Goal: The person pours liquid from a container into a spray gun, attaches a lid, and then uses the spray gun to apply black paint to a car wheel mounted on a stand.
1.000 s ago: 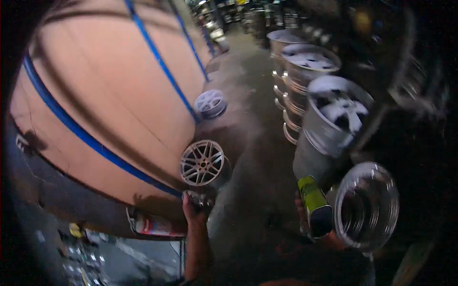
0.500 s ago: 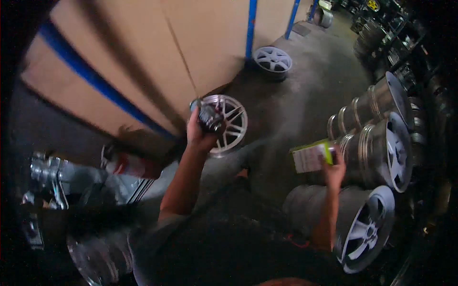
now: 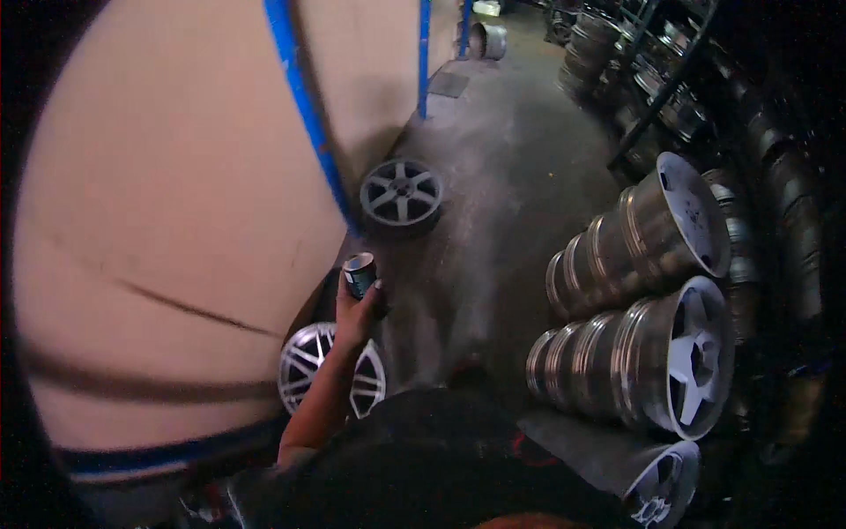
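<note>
My left hand (image 3: 354, 319) is wrapped round a small dark cylindrical can (image 3: 359, 279) with a pale round top, held out at arm's length. Its exact kind is too dim to tell. Below and partly behind my left forearm lies a shiny silver multi-spoke alloy wheel (image 3: 300, 377) on the floor. A little beyond the can, a grey-coated alloy wheel (image 3: 381, 196) lies face up by the wall. My right hand is out of the picture.
On the right, stacks of metal wheels lie on their sides: a far stack (image 3: 608, 251), a middle one (image 3: 608, 357) and a near one (image 3: 656, 485). A pale wall (image 3: 159, 176) with blue posts (image 3: 304, 97) runs along the left. Dark shelving (image 3: 674, 84) holds more wheels.
My view has swung so that the wheels appear further left. The can is still in my left hand. My right hand, with its yellow-green and white package, has left the picture.
</note>
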{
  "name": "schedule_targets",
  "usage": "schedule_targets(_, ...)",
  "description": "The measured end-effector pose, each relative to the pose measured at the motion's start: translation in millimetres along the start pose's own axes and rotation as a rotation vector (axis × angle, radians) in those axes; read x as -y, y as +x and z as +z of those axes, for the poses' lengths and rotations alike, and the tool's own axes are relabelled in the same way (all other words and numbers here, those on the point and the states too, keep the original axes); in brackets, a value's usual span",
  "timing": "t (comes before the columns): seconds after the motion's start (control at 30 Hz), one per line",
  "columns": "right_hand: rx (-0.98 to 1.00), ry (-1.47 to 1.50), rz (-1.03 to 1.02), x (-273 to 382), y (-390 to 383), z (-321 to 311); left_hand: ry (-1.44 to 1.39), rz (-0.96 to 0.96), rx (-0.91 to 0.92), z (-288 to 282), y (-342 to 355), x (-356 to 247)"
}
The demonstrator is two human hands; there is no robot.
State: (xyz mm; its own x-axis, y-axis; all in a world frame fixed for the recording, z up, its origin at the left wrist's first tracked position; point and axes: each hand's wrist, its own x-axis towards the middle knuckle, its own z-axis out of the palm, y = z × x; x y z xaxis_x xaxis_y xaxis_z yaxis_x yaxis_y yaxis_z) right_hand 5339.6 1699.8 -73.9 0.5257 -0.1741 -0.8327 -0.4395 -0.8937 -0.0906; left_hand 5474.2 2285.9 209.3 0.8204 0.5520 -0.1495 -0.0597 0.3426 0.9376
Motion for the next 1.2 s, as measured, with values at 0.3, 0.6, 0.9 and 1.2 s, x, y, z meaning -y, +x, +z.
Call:
schedule_targets(0.3, -0.057, 0.104, -0.056, 174.8, 171.0, -155.5, 1.182, 0.063, 0.431, 147.6, 276.8, 112.3)
schedule_targets(0.6, -0.634, 0.438, -0.193, 491.4, 334.1, -544.2, 1.181, -0.524, 0.528, 149.2, 433.3, 210.9)
schedule_targets(0.9, 0.171, 1.944, -0.573, 623.9, 507.0, -734.7, 1.152, -0.366, 0.532, 207.4, 668.3, 260.0)
schedule_targets(1.2, -0.321, 0.528, 0.074, 646.4, 533.9, -702.3, 1.092, 0.297, 0.551, 276.9, 997.6, 236.6)
